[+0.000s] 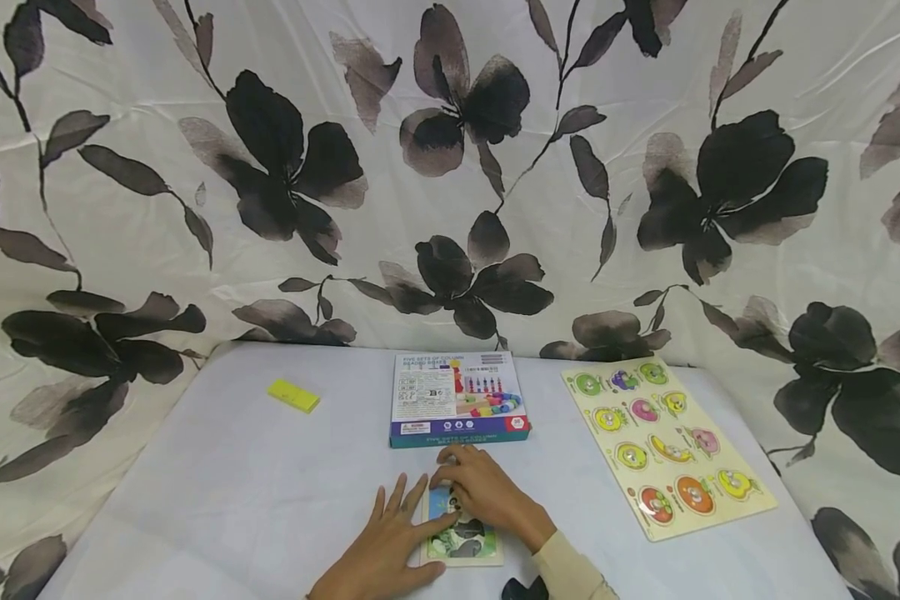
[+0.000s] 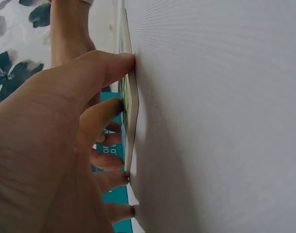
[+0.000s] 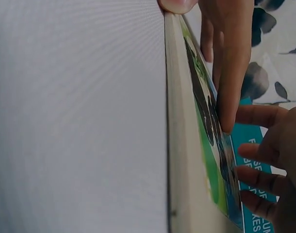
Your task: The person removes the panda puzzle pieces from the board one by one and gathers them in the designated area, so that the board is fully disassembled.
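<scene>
A small picture puzzle board (image 1: 486, 547) with a panda on a green and blue ground lies flat on the white table. My left hand (image 1: 381, 543) is spread along its left side, with the thumb at the near edge and one finger reaching onto the picture. Over the board's far right part is my right hand (image 1: 487, 490), its fingers bent and their tips at the picture's upper end. The right wrist view shows these fingertips by the board's far end (image 3: 233, 194). Whether a loose piece lies under them is hidden.
Just beyond the board lies a boxed bead set (image 1: 457, 400). A fruit puzzle board (image 1: 630, 500) is on the right, and a yellow block (image 1: 294, 396) on the left. Something black (image 1: 525, 589) shows at the near edge. Flowered cloth (image 1: 465, 192) hangs behind the table.
</scene>
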### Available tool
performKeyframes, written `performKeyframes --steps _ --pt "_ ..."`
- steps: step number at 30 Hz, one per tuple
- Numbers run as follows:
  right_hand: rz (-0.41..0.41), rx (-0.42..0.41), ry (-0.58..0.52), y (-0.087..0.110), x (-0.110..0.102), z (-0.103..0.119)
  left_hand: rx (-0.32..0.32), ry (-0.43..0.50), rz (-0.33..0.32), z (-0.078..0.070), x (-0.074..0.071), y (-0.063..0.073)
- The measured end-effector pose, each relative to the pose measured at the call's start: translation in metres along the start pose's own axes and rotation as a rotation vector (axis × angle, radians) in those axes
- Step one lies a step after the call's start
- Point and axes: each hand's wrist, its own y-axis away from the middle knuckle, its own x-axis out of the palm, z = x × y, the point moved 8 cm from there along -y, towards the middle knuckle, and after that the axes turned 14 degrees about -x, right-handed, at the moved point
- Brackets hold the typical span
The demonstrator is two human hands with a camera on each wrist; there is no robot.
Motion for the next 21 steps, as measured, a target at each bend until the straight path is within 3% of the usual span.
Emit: performKeyframes --steps 21 --pt "-0.032 0.034 -0.163 0.0005 0.0 -0.0015 -0.008 0.015 -0.038 -0.0019 -0.002 0.0003"
